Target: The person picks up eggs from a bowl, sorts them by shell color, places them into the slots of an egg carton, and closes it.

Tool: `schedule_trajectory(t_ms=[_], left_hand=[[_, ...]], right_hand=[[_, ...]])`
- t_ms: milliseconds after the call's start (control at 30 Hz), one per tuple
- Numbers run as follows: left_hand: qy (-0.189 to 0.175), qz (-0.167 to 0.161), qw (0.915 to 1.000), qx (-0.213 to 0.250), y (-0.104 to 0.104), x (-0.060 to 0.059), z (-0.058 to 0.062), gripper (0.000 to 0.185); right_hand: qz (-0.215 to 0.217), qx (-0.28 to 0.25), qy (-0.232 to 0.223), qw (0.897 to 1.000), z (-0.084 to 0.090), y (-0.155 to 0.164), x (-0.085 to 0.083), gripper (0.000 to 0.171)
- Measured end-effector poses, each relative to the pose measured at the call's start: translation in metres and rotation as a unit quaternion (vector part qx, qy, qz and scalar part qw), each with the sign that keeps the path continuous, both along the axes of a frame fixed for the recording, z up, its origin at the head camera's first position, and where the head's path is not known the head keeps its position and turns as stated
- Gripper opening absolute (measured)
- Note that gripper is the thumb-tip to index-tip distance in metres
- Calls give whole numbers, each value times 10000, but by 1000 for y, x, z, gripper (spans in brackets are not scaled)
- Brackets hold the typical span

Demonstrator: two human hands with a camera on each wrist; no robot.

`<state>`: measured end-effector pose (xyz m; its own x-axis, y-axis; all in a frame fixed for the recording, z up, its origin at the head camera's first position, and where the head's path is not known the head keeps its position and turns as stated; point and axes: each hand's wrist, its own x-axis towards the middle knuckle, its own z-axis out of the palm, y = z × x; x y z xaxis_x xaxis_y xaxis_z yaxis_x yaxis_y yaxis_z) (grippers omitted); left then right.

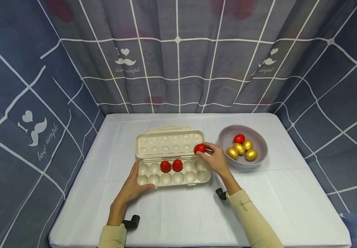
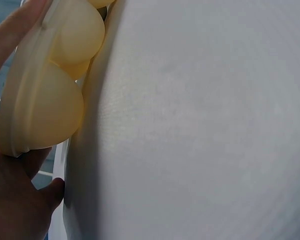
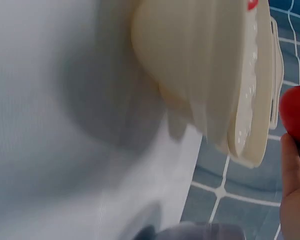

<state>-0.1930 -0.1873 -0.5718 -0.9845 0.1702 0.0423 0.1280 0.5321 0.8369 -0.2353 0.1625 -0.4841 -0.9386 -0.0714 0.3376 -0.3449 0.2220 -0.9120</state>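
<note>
Head view, right: While a red egg (image 1: 199, 148) is pinched between its thumb and fingers, the right hand (image 1: 214, 159) is poised over the right end of an egg carton (image 1: 190, 177), near the hinge.
Head view, left: the left hand (image 1: 134, 184) grips the carton's left end, thumb along the front edge; the lid (image 1: 166, 143) is folded back.
Head view, cups: two red eggs (image 1: 165, 166) sit side by side in the back row, third and fourth from the left.
Head view, far right: on the white-covered table (image 1: 88, 206), a round mauve bowl (image 1: 256, 136) holds another red egg (image 1: 239, 138) and four golden eggs (image 1: 238, 148).
Left wrist view, carton end: the left hand grasps it; rounded cup undersides face the table.
Right wrist view, right edge: the held egg, partly cut off, is apart from the carton.
</note>
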Motion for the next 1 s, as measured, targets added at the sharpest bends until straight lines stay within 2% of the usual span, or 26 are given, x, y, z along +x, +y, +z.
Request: schedule_trajectory(t_ms=[200, 433, 567, 767, 1000], left_hand=[[-24, 20, 10000, 50, 1, 3, 0, 133], [71, -1, 9999, 75, 0, 1, -1, 133], [106, -33, 9999, 60, 0, 0, -3, 133], [111, -36, 9999, 64, 1, 0, -3, 132], [182, -23, 9997, 147, 1, 0, 1, 133]], right_hand=[[342, 209, -116, 9991, -10, -12, 6, 37], [407, 312, -392, 9979, -54, -16, -10, 40], [372, 422, -588, 9967, -58, -19, -9, 38], [340, 977, -928, 9903, -61, -25, -5, 40], [341, 1543, -828, 9840, -61, -29, -4, 43]])
